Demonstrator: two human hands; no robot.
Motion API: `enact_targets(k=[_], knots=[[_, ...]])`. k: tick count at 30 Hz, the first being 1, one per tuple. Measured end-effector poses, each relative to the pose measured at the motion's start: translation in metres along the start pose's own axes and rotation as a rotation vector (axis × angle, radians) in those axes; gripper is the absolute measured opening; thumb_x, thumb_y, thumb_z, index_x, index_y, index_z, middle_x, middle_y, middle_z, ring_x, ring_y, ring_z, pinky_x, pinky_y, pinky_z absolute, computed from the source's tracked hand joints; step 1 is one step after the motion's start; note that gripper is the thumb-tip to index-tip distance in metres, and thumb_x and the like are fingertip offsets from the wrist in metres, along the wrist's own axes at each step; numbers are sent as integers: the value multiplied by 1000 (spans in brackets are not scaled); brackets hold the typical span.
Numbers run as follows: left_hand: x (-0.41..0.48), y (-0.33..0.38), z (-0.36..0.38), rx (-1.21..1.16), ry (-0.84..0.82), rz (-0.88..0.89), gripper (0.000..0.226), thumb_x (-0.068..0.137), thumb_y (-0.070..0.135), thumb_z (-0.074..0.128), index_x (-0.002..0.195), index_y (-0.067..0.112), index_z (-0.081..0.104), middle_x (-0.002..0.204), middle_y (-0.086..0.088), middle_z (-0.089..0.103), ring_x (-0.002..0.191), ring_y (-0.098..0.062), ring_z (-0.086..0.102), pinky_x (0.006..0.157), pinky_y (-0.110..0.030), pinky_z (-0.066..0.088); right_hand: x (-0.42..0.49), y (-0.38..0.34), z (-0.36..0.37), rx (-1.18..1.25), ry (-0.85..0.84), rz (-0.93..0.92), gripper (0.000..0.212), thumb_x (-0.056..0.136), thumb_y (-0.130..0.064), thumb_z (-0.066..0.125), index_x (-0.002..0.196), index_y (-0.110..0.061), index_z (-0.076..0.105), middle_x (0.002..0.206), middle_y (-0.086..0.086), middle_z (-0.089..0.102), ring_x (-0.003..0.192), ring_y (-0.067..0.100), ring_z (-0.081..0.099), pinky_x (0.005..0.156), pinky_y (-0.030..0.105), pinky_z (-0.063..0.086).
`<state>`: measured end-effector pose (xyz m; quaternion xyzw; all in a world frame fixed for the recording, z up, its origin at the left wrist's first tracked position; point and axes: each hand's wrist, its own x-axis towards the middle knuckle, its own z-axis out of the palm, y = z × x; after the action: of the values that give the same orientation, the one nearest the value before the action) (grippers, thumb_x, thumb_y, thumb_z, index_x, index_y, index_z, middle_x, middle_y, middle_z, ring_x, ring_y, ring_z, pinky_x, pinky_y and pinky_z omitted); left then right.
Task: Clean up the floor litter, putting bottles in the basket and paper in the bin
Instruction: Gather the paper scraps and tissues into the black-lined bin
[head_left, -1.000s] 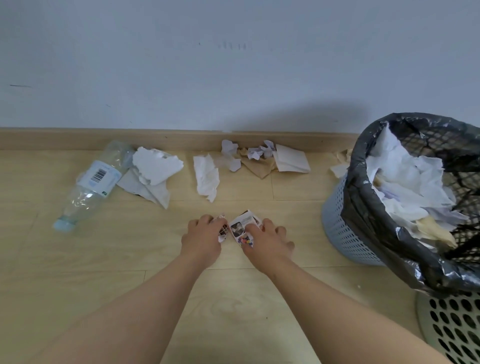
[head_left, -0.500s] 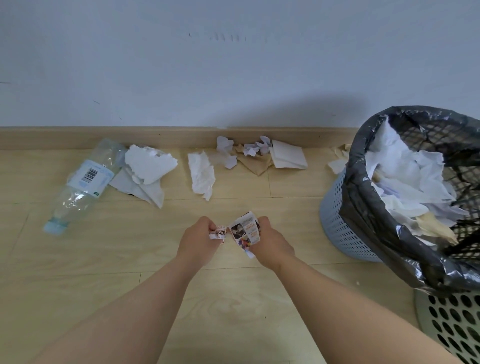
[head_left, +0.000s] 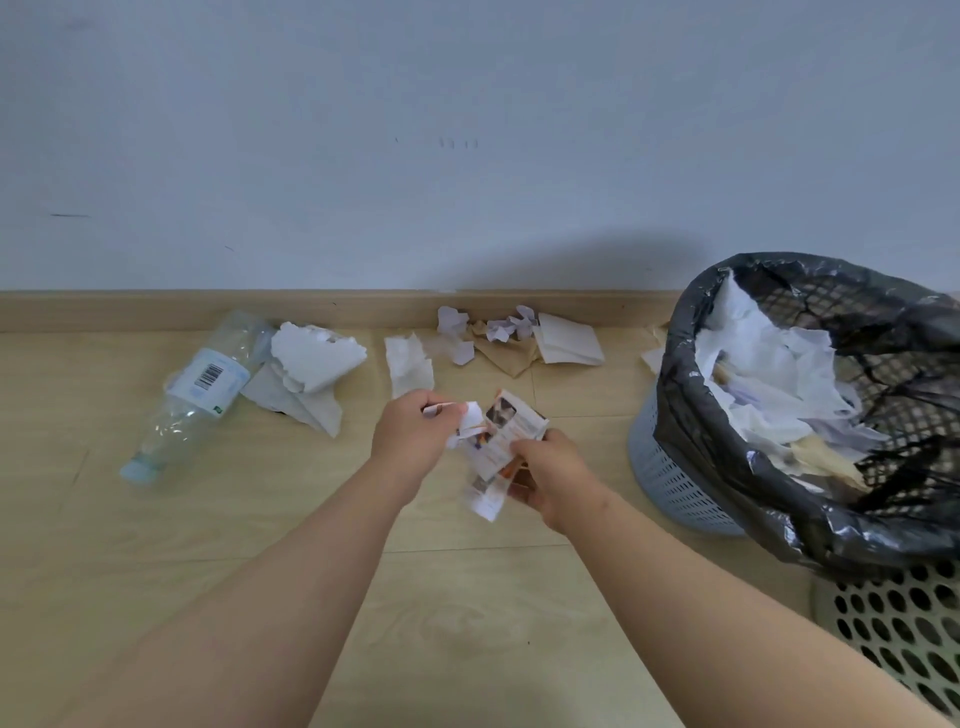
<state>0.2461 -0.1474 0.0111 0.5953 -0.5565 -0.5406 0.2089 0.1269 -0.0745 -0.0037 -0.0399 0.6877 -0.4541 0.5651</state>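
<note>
Clamping crumpled printed leaflet (head_left: 496, 447), right grip (head_left: 553, 480), left grip (head_left: 415, 436) pinching small white scrap (head_left: 467, 415)

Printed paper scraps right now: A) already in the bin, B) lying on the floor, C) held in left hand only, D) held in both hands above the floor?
D. The left hand pinches a small scrap and the right hand holds the larger printed paper, both lifted off the floor, short of the bin.

Pale wall (head_left: 467, 130) (faintly scuffed) above wooden skirting (head_left: 156, 309) and floor (head_left: 467, 623).
</note>
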Motion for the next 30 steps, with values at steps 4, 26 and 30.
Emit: enact_targets(k=[4, 26, 30], knots=[[-7, 26, 6, -158, 42, 1, 7, 89, 23, 62, 88, 16, 63, 81, 6, 56, 69, -9, 51, 55, -22, 38, -20, -27, 12, 148, -164, -92, 27, 94, -1, 44, 115, -14, 54, 87, 6, 62, 72, 21, 63, 60, 29, 51], [-37, 103, 34, -89, -25, 262, 4, 87, 16, 63, 83, 18, 63, 80, 1, 63, 71, -14, 54, 68, -27, 42, -66, -81, -25, 55, 151, -544, 14, 92, -7, 50, 83, -18, 53, 86, 4, 62, 75, 19, 61, 63, 33, 53], [-50, 125, 53, -150, -52, 314, 16, 87, 16, 62, 73, 23, 59, 73, 3, 61, 68, -15, 53, 66, -28, 42, -71, -96, -42, 127, 220, -599, 14, 95, -14, 50, 81, -18, 51, 86, 7, 59, 75, 20, 59, 51, 26, 48]])
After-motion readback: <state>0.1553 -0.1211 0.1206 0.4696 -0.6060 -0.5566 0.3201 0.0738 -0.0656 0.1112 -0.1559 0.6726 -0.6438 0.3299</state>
